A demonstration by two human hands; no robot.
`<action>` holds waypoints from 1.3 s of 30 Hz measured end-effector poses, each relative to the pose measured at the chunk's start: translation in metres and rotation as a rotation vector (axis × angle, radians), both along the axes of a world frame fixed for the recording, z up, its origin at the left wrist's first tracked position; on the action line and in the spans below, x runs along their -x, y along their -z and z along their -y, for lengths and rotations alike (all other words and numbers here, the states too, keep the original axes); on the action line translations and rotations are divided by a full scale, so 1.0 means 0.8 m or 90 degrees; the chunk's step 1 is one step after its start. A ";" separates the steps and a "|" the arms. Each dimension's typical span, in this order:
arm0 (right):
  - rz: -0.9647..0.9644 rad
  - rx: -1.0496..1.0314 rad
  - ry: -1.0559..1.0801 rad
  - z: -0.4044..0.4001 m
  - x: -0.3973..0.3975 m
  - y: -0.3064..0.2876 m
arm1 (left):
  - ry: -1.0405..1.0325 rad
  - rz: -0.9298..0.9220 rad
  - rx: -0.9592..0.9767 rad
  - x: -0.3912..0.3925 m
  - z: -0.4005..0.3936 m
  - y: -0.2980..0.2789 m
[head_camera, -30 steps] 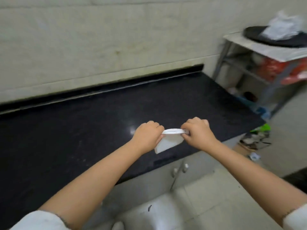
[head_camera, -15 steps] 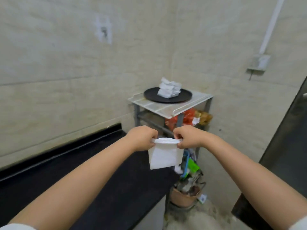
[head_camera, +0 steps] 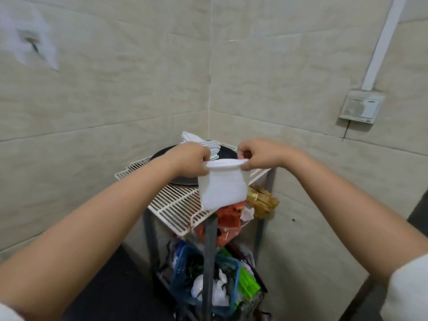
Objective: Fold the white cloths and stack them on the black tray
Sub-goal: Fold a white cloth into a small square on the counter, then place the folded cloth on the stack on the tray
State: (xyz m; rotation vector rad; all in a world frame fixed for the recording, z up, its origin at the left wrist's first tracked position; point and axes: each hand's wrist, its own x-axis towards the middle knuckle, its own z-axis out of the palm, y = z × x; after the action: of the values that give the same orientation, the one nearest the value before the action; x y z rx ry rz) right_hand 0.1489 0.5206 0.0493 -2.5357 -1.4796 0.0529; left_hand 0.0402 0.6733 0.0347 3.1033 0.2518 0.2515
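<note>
A folded white cloth (head_camera: pixel 222 186) hangs in the air between my hands. My left hand (head_camera: pixel 190 162) pinches its top left corner and my right hand (head_camera: pixel 259 154) pinches its top right corner. Just behind the hands lies the round black tray (head_camera: pixel 228 152) on a white wire shelf (head_camera: pixel 176 205). A stack of folded white cloths (head_camera: pixel 203 145) sits on the tray, partly hidden by my left hand. The held cloth is above the tray's front edge.
The wire shelf tops a grey metal rack (head_camera: pixel 209 262) in the room's corner. Below it are red and brown bags (head_camera: pixel 229 224) and a blue basket (head_camera: pixel 208 281) of clutter. A black counter (head_camera: pixel 115 295) lies lower left. A wall socket (head_camera: pixel 361 107) is at right.
The view has swung from the black counter to the rack. Both hands have carried the folded cloth forward, up to the tray.
</note>
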 end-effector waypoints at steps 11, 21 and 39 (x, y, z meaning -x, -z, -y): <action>0.025 -0.091 -0.215 -0.133 -0.243 -0.055 | -0.281 0.150 0.032 -0.193 -0.081 -0.050; -0.029 -0.361 -0.246 -0.268 -0.371 0.039 | -0.458 0.270 0.012 -0.302 -0.134 0.002; -0.048 -0.121 -0.337 -0.229 -0.357 0.102 | -0.559 0.053 0.014 -0.251 -0.098 0.069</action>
State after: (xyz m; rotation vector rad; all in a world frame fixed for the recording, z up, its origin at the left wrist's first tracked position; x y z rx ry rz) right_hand 0.4343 0.7038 -0.0324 -1.9178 -1.9739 0.0824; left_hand 0.2412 0.7515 -0.0209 2.7254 1.5699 0.3676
